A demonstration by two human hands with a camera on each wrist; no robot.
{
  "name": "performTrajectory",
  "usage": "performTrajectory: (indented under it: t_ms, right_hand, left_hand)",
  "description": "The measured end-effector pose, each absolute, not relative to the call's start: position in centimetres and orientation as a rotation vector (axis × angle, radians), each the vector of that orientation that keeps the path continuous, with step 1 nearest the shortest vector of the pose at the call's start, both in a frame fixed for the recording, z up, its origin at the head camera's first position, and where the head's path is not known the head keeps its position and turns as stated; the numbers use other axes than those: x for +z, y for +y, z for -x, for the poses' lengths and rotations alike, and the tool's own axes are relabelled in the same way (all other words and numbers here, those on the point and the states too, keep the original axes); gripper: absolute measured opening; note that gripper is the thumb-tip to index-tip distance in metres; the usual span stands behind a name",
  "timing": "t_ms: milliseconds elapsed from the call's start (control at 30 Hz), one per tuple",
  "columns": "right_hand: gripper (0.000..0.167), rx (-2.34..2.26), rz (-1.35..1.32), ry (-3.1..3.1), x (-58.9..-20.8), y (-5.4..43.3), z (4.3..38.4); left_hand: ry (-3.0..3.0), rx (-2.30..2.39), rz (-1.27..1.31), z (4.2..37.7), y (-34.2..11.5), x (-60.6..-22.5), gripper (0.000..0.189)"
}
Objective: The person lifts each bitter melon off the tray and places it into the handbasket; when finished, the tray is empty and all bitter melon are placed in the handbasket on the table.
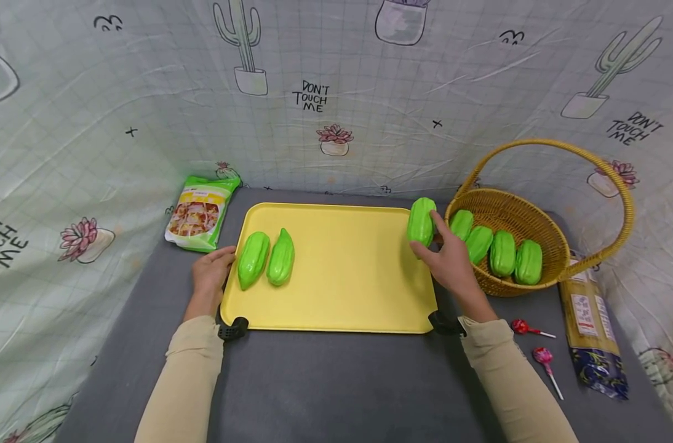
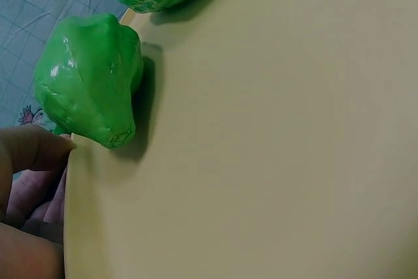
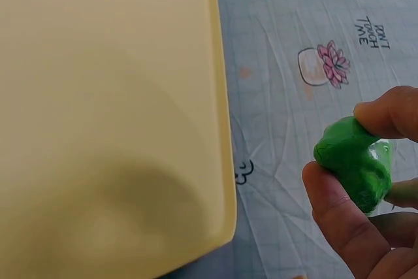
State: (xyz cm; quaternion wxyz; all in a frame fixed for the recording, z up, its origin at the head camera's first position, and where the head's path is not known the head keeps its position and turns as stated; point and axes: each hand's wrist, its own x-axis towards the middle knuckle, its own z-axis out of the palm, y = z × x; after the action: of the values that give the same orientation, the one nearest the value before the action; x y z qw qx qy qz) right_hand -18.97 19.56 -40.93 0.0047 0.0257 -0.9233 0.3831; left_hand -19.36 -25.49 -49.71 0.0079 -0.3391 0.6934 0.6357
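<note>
At the upper right corner of the yellow tray, my right hand holds a glossy green ridged fruit between thumb and fingers. The right wrist view shows the same green ridged fruit gripped beyond the tray's rim. My left hand pinches the tray's left rim, with fingers on its outer side in the left wrist view. Two more green fruits, one wider and one with a pointed tip, lie side by side on the tray's left part.
Right of the tray stands a wicker basket with a tall handle, holding several green fruits. A green snack bag lies at the back left. Two lollipops and a long gold-and-blue packet lie at the right.
</note>
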Motion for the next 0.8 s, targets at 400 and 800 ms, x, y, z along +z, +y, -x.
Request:
performTrajectory:
  t_ms: [400, 800]
  right_hand:
    - [0.084, 1.136, -0.041, -2.878, -40.6, 21.8, 18.2]
    - [0.084, 1.115, -0.001, -2.869, -40.3, 23.9, 18.0]
  left_hand:
    - [2.177, 1.987, 1.051, 19.3, -25.5, -49.9, 0.037]
    - [2.181, 1.977, 1.055, 19.4, -25.5, -49.7, 0.037]
